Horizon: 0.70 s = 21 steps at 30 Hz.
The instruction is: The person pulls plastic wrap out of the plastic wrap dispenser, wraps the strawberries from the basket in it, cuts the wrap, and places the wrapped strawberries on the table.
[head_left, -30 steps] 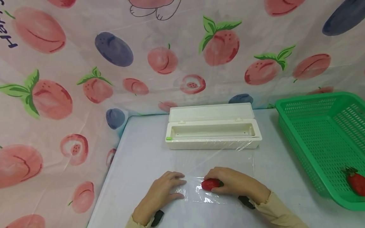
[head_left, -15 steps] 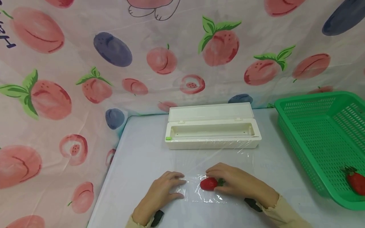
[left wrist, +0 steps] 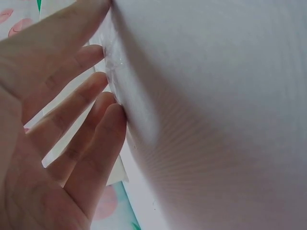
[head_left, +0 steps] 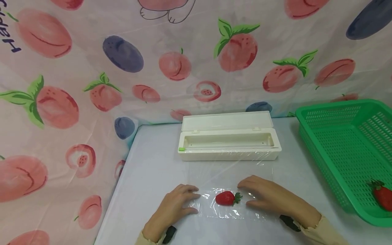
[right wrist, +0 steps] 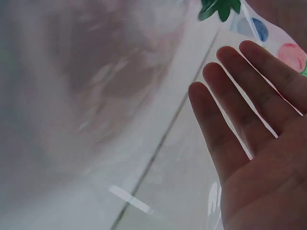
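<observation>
A red strawberry (head_left: 225,198) with green leaves lies on its side on a sheet of clear cling film (head_left: 211,212), its leaves toward the right. My left hand (head_left: 176,203) rests with its fingertips on the film's left part, fingers spread and slightly bent. In the left wrist view the fingertips (left wrist: 115,115) touch the film and the white surface. To the right of the strawberry, apart from it, is my right hand (head_left: 269,197), its fingers extended and holding nothing. Only the strawberry's leaves (right wrist: 223,8) show at the top of the right wrist view.
Behind the film stands a white cling film box (head_left: 229,156) with its lid raised; the film stretches from its front edge. A green basket (head_left: 324,180) at the right holds another strawberry (head_left: 382,195). A fruit-print cloth (head_left: 147,112) hangs behind the white table (head_left: 147,163).
My right hand has let go of the strawberry and moved off to the right, leaving the berry on the film. The left hand has stayed in place.
</observation>
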Motion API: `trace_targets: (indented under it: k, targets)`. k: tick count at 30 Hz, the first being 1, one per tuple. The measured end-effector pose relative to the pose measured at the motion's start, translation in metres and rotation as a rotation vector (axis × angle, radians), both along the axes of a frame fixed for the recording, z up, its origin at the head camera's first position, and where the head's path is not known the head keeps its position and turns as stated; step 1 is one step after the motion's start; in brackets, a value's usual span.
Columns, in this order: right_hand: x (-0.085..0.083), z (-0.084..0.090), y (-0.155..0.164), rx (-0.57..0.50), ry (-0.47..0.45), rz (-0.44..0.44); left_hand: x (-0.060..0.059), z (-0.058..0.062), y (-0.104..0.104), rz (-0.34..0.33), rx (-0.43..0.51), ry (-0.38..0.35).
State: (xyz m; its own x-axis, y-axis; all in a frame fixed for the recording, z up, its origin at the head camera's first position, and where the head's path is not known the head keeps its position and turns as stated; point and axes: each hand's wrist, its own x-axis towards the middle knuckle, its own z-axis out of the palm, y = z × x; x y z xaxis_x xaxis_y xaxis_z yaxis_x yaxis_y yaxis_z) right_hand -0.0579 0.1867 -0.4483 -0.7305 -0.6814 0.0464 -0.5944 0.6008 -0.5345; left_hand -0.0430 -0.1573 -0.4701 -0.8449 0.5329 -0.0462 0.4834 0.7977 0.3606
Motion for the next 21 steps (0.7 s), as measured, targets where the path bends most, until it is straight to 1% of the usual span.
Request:
trace_targets:
  k: [3, 5, 6, 9, 14, 17, 21]
  targets:
    - [0.004, -0.005, 0.01, -0.016, 0.015, -0.013, 0.0, 0.001, -0.001, -0.006, 0.007, 0.002]
    - [0.007, -0.011, 0.019, -0.039, 0.046, -0.005, 0.0, 0.001, -0.001, -0.011, 0.013, 0.0]
    - [0.008, -0.014, 0.022, -0.046, 0.046, -0.001, 0.0, 0.001, -0.002, -0.013, 0.016, -0.003]
    - [0.01, -0.02, 0.032, -0.059, 0.046, 0.018, -0.001, 0.0, -0.003, -0.016, 0.021, -0.016]
    - [0.013, -0.029, 0.042, -0.083, 0.083, 0.066, -0.003, -0.001, -0.005, -0.012, 0.028, -0.058]
    - [0.014, -0.033, 0.047, -0.072, 0.058, 0.076, -0.004, -0.002, -0.008, -0.018, 0.042, -0.098]
    - [0.017, -0.036, 0.054, -0.089, 0.018, 0.095, -0.006, -0.003, -0.015, -0.053, 0.08, -0.148]
